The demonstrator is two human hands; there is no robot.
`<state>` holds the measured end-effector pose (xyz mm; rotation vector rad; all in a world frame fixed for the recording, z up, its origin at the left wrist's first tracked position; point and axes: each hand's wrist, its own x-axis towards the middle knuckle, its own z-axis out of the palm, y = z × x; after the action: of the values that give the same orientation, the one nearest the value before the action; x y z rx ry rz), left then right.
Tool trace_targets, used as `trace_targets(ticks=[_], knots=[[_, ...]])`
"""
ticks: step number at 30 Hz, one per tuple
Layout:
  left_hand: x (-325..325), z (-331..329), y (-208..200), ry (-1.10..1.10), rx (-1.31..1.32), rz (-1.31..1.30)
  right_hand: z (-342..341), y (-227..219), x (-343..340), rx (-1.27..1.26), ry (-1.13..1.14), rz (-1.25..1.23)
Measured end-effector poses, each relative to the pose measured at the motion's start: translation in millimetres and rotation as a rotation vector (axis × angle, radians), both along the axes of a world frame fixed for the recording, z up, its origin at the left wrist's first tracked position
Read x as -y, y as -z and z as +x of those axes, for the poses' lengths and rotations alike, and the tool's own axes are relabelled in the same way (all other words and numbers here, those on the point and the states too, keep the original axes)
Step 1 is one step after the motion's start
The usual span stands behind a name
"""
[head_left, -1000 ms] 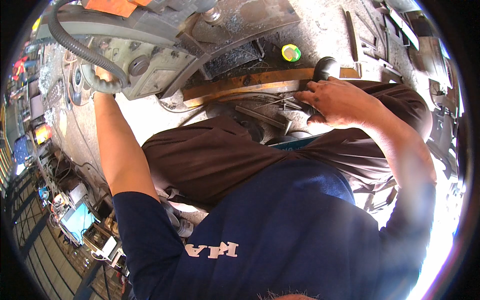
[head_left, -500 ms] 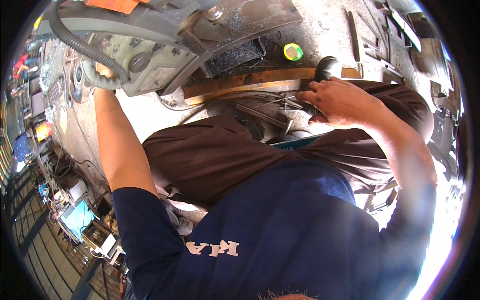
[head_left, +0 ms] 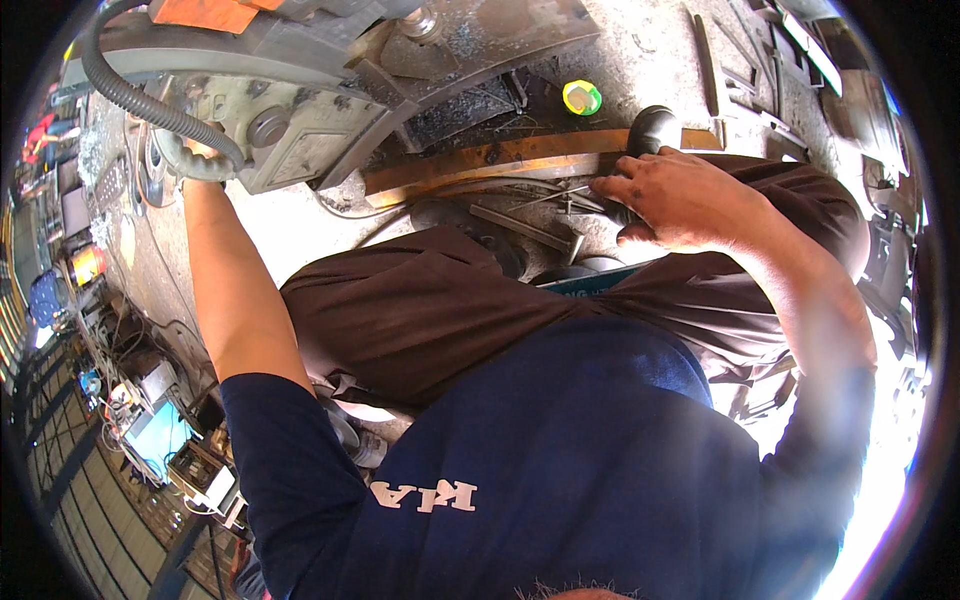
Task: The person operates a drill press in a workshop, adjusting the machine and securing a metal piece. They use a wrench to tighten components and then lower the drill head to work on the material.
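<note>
My left arm reaches forward to the side of a large grey machine [head_left: 320, 130]. There my left hand [head_left: 203, 148] is mostly hidden behind a ribbed grey hose [head_left: 130, 95] and a pale curved tube or rim [head_left: 180, 158]. Whether its fingers grip anything does not show. A dark round knob [head_left: 267, 127] sits on the machine's panel, just right of that hand. My right hand [head_left: 685, 203] rests over my right leg, near the knee, with its fingers loosely spread and nothing in them.
A long rusty metal bar [head_left: 480, 160] lies across in front of my feet, with cables and metal offcuts [head_left: 520, 230] nearby. Beyond it stands a small yellow-green tub [head_left: 581, 98]. More metal lengths [head_left: 708, 75] lie at the far right. Workshop clutter [head_left: 160, 440] fills the left side.
The view has shifted slightly, so the machine and tub sit a little further left. My left hand stays by the hose, and my right hand holds its pose.
</note>
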<state>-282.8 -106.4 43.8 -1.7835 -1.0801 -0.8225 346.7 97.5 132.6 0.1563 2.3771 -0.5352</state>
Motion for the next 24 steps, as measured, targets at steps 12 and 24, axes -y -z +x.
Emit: trace_targets(ticks=[12, 24], knots=[[3.9, -7.4, -1.0, -0.031, 0.046, -0.058, 2.9, -4.1, -0.7, 0.001, 0.001, 0.018], [10.4, -23.8, 8.6, -0.065, 0.270, 0.002, 1.1, -4.6, -0.4, -0.014, -0.001, 0.018]])
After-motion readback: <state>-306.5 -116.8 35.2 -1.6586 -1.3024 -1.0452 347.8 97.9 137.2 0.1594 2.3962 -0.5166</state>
